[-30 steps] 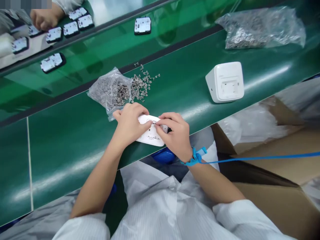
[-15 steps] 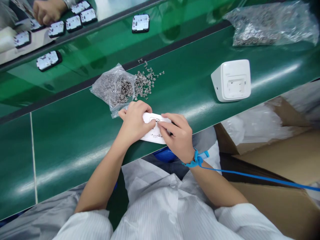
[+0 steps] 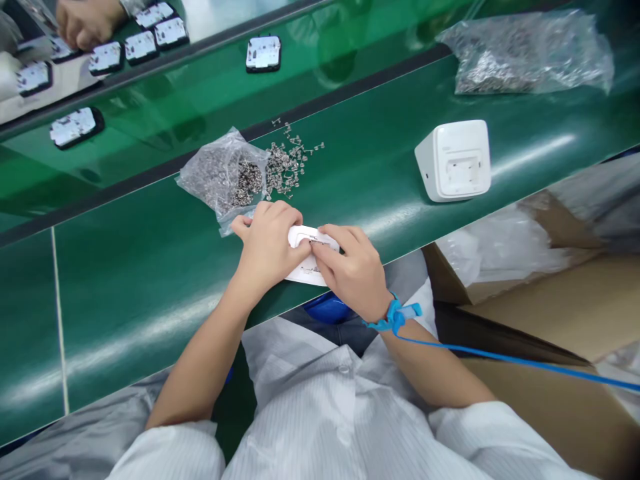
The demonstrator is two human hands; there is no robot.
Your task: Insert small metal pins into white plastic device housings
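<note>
Compared with the frame one second earlier, the two hands are drawn closer together over the white plastic part (image 3: pixel 305 270), and the dark-framed module (image 3: pixel 263 53) on the far belt is carried to the left. The left hand (image 3: pixel 267 247) is laid palm down with its fingers curled and closed on the far end of the part, which is kept flat at the near edge of the green belt (image 3: pixel 150 280). The right hand (image 3: pixel 353 270), with a blue wrist strap (image 3: pixel 395 317), is bent inward and its fingertips are pinched on the part's top, just below the open bag of small metal pieces (image 3: pixel 225 177).
</note>
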